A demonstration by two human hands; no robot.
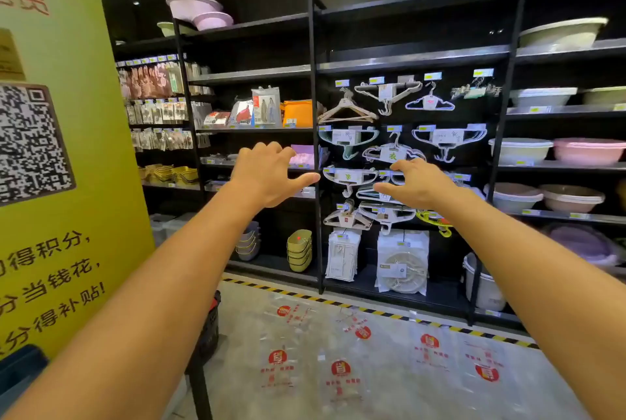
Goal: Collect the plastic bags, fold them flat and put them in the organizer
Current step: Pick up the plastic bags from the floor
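Several clear plastic bags with red round logos lie spread on the grey floor, among them one (340, 374) in the middle, one (486, 369) to the right and one (286, 313) further back. My left hand (267, 176) and my right hand (416, 184) are stretched out in front of me at chest height, well above the bags. Both have relaxed, slightly spread fingers and hold nothing. A dark basket (208, 328) stands on the floor at the left, partly hidden by my left arm.
Black shop shelves (316, 135) stand ahead with hangers, basins and packaged goods. A yellow-black hazard stripe (372, 311) runs along their base. A yellow-green pillar (67, 148) with a QR code is at the left. A black post (200, 389) stands near the basket.
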